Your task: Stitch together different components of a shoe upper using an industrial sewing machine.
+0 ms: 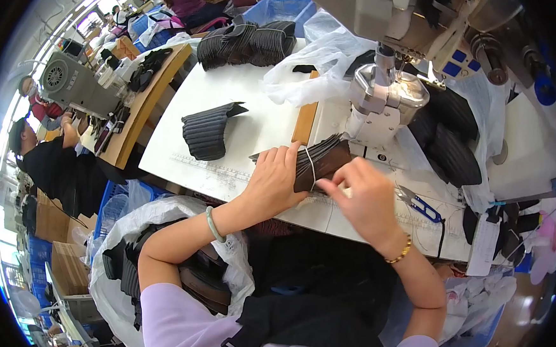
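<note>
Left hand (276, 181) grips a bundle of dark pieces (320, 162) before the sewing machine (385, 94); right hand (362, 201) pinches its white band (311, 169), seemingly untouched, with another stack (207, 131) left of it.

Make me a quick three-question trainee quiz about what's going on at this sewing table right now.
1. True or false: the left hand rests on the banded bundle of dark pieces.
2. What does the right hand pinch at the bundle?
A. the white band
B. the blue-handled snips
C. the clear plastic bag
3. Fill in: a separate curved stack of dark pieces lies on the white table to the person's ____ of the bundle.

Key: 1 true; 2 A; 3 left.
</note>
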The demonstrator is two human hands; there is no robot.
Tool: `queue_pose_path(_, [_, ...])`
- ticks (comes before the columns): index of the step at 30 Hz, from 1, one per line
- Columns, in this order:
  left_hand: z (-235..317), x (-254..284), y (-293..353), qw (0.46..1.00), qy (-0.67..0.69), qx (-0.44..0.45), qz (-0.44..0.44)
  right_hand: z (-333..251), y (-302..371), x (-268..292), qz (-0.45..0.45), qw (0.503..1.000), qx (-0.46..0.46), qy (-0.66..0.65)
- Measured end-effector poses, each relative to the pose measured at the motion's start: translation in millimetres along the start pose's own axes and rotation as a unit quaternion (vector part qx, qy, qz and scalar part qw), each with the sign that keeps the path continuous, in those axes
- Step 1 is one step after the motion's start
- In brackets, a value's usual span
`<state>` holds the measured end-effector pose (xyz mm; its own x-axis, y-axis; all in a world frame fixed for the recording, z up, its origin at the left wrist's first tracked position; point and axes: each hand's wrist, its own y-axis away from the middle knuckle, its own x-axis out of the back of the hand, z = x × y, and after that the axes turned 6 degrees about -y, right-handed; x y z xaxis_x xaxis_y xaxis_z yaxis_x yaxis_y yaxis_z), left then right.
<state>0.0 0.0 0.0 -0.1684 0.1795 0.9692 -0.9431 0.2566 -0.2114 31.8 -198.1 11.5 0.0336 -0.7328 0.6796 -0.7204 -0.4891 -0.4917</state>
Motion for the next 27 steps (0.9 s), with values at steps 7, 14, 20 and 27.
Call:
queue_pose_path(7, [-8.1, -3.0, -13.8, 0.999, -0.013, -0.032, 0.003, 8.2, 8.1, -43.4, 0.000, 0.970, -0.133, -0.203])
queue_pose_path(14, [-16.2, 15.4, -11.7, 0.984, 0.029, -0.155, -0.082, 43.9, 13.1, 4.8, 0.019, 0.480, -0.291, -0.827])
queue_pose_path(20, [-23.3, 18.6, -7.2, 0.991, 0.026, -0.118, -0.062, 27.5, 40.8, 6.0, -0.023, 0.875, -0.304, -0.377])
queue_pose_path(27, [-19.1, 28.4, -9.8, 0.938, 0.007, -0.320, -0.137, 42.0, 39.3, 36.2, 0.294, 0.656, -0.283, -0.635])
